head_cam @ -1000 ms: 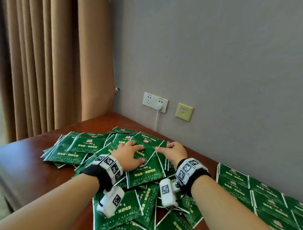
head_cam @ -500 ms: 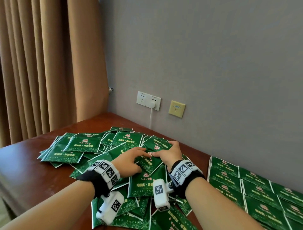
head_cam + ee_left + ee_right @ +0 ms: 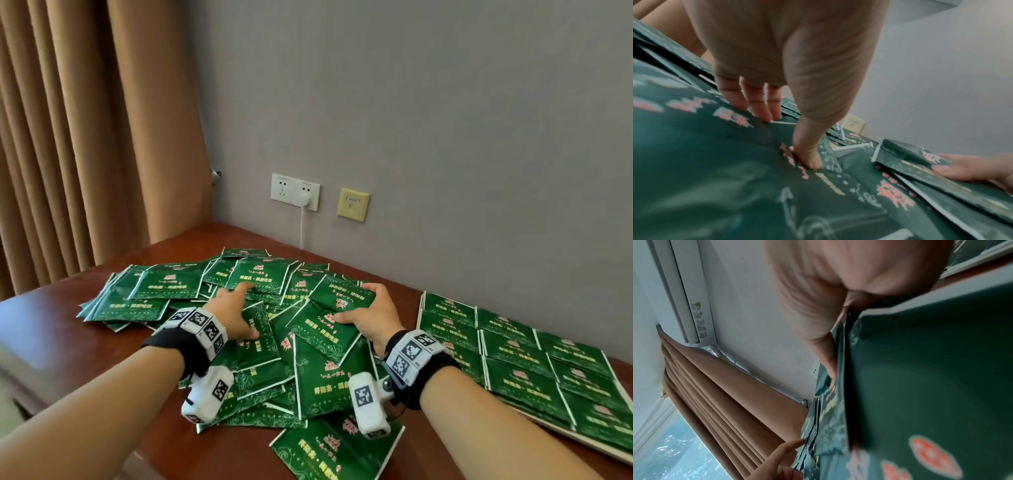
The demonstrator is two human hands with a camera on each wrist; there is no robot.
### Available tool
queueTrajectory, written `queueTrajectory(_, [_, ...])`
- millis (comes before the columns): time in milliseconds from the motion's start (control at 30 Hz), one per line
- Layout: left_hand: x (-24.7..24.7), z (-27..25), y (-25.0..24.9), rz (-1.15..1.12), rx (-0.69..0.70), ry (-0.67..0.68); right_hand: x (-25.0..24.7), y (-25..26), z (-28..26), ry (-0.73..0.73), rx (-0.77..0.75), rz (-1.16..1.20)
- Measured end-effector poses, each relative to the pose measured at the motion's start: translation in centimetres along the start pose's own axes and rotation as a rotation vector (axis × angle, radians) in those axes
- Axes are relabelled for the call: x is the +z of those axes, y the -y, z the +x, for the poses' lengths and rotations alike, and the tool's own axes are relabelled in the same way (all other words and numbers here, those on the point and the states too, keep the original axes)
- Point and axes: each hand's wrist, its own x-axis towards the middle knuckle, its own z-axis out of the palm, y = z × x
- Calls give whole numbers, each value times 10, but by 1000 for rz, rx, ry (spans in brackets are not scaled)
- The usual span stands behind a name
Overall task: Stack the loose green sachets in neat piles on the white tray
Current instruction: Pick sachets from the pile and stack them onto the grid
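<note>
Sachets that lay spread under both palms a second ago are now bunched together: the right hand (image 3: 371, 317) has drawn in from the far side of the heap and grips a small bundle of green sachets (image 3: 337, 313), fingers wrapped over its far edge and thumb pressed on its printed face, lifting it at a tilt above the loose heap (image 3: 191, 291). The left hand (image 3: 233, 317) has slid toward it and presses down on the heap just beside the bundle, fingers extended and fairly flat, thumb pushing into a sachet; it steadies rather than grips. From the right wrist view the bundle shows several layers edge-on, not yet squared. Most of the sachets remain scattered on the brown table (image 3: 44, 339), while the white tray (image 3: 609, 454) to the right already carries rows of sachet piles, well apart from the hands. Gathering appears to have turned into a pick-up, so the likely next need is to even the bundle's edges and carry it across to the tray; a large share of the work is left.
</note>
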Motion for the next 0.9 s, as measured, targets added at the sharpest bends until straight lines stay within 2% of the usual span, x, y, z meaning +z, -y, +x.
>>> queueTrajectory(167, [8,-12,-3,126,67,-4,-36,-9,-22,40,-4,4])
queueTrajectory(300, [20,-29,-21,190,163,97,-64,-23,-43,94,7,-68])
queueTrajectory(533, [55,-70,-77,265,335,225,-117,-56,-83,198,43,-257])
queueTrajectory(700, [78,-99,-120,240,429,319,-159,-76,-112,285,111,-371])
queueTrajectory(900, [103,-121,-165,290,540,368,-202,-87,-136,269,144,-456])
